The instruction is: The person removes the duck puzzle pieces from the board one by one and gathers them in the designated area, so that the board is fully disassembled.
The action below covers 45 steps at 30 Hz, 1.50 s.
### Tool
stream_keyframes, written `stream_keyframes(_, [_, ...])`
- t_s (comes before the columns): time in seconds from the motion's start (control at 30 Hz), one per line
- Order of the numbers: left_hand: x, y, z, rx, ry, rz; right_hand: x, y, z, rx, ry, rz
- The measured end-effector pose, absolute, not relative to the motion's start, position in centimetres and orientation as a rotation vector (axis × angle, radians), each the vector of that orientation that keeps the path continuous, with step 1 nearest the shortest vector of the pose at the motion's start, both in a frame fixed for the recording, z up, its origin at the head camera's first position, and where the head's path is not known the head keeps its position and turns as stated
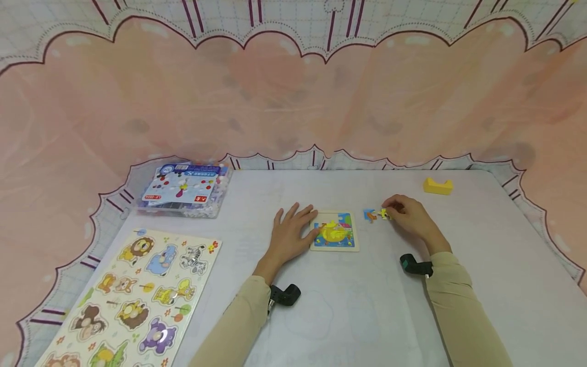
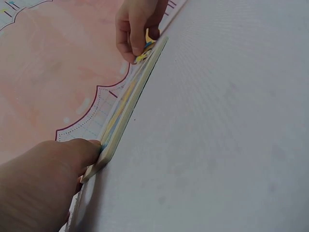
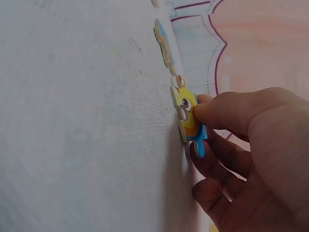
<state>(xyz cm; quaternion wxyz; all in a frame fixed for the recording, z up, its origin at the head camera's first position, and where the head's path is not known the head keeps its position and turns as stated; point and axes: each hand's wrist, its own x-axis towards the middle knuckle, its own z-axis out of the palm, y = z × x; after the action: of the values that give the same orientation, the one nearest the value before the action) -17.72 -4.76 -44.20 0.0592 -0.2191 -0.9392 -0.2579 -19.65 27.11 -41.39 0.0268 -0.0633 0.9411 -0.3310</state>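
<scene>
A small wooden jigsaw tray with a yellow duck picture lies in the middle of the table, bare wood showing along its top left. My left hand rests beside it with fingers spread, the thumb pressing on the tray's near left edge. To the right, my right hand pinches a yellow and blue puzzle piece with a printed eye between thumb and fingers, close over the table. Just left of that hand lies a blue and brown puzzle piece.
A large animal picture board covers the left front of the table. Behind it stands a clear plastic box with a printed card on top. A yellow notched block sits at the back right.
</scene>
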Motion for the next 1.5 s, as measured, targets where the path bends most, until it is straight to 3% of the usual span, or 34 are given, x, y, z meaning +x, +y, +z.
stream_keyframes(1.07, [-17.8,-4.5,-44.2,-0.662,-2.851,-0.783,-19.6,26.9,-41.9,-0.182,2.963,-1.068])
stream_keyframes(1.5, [-18.0,-4.5,-44.2,-0.903,-2.692,-0.926,-19.6,24.0,-41.2,-0.484,2.896,-1.108])
